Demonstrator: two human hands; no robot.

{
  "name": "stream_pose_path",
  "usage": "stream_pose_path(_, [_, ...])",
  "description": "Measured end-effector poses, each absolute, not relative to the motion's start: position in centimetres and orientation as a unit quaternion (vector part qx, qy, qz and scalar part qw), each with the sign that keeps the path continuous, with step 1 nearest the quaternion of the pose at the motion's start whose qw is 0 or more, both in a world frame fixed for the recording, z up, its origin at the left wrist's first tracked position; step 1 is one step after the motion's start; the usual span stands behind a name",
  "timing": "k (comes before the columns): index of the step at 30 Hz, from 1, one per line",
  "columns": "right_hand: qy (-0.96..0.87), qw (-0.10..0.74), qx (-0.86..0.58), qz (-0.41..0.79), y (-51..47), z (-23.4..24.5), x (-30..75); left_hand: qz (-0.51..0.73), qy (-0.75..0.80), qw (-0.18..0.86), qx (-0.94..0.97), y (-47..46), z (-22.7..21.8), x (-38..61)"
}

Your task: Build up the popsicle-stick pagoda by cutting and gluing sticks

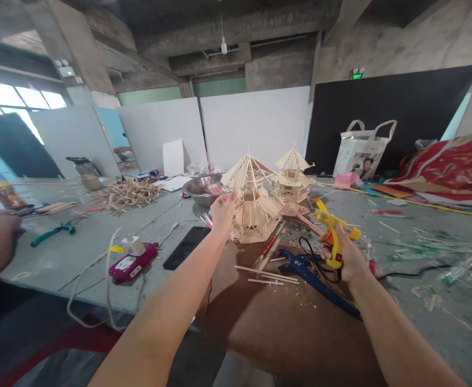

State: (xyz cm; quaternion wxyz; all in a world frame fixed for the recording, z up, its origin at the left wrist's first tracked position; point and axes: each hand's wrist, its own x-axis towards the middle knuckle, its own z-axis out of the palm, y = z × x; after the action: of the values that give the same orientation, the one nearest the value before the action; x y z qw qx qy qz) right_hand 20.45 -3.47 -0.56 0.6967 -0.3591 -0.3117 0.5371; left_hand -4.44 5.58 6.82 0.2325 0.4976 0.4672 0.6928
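A pavilion model built of thin wooden sticks (255, 217) stands upright in front of me, with a pointed, partly open roof. The closed fingers of my left hand (223, 210) are at the left edge of its upper roof and appear to grip it. My right hand (342, 252) is wrapped round a yellow hot glue gun (334, 236), its nozzle toward the upper left. Behind, a smaller stick pavilion (293, 174) stands to the right. Blue-handled cutters (314, 279) and several loose sticks (268, 275) lie on the brown board (252, 317) below.
A metal bowl (197, 188) stands behind my left hand. Left of my forearm lie a black phone (185, 248) and a purple power strip (133, 263) with a white cable. Another person's hand (0, 228) is at far left, near teal pliers (52, 235). Plastic scraps (441, 263) litter the right.
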Motion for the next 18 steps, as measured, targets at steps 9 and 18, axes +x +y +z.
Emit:
stream_pose_path(9, [-0.319, 0.694, -0.362, 0.534, -3.4, -0.7, 20.5, 0.631, 0.493, 0.054, 0.598, 1.8, 4.8, -4.5])
stream_pose_path(18, [-0.321, 0.686, -0.372, 0.537, -3.1, -0.9, 20.5, 0.475, 0.429, -0.001, 0.768, -0.3, 0.0, -2.4])
